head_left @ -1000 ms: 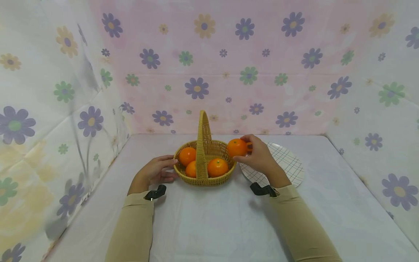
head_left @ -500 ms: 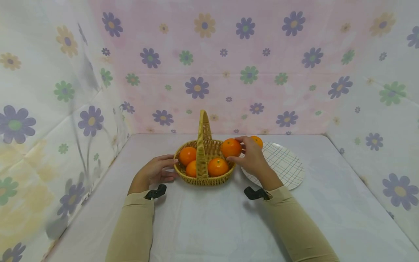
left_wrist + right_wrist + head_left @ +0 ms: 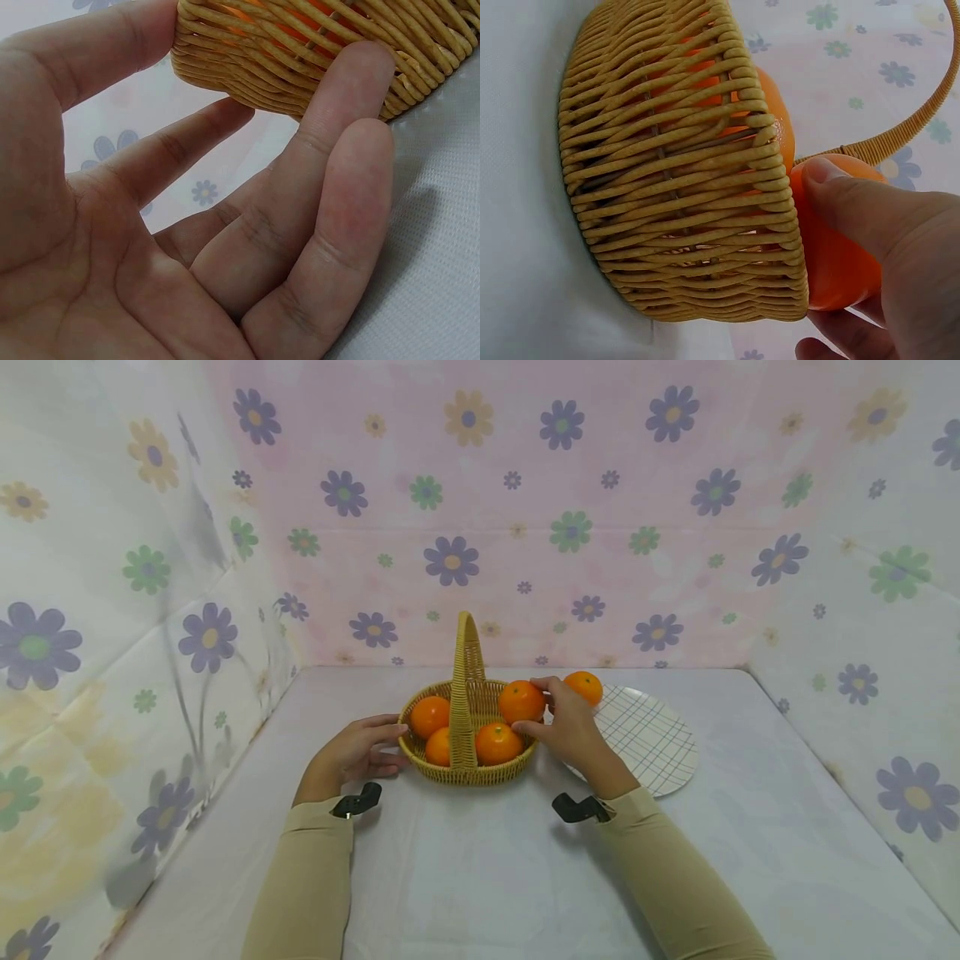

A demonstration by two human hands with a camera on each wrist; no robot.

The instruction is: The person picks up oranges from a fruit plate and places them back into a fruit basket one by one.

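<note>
A yellow wicker basket (image 3: 471, 777) with an arched handle holds several oranges, among them one at the left (image 3: 430, 717) and one at the front right (image 3: 498, 744). My right hand (image 3: 573, 731) grips another orange (image 3: 521, 702) over the basket's right rim, thumb in front and fingers behind. In the right wrist view, the thumb presses that gripped orange (image 3: 840, 255) beside the woven wall. My left hand (image 3: 356, 756) touches the basket's left end with spread, relaxed fingers (image 3: 352, 97); the basket's wall (image 3: 285, 60) meets the digit at top.
A round white plate (image 3: 656, 743) with a grid pattern lies right of the basket, partly behind my right hand. One more orange (image 3: 584, 687) is at the plate's far left edge. A flower-print cloth (image 3: 510, 568) closes off the back and sides of the white table (image 3: 465, 868).
My right hand has carried the orange left and slightly down, from beside the basket to over its right rim. The orange on the plate has come into view. The left hand stays put.
</note>
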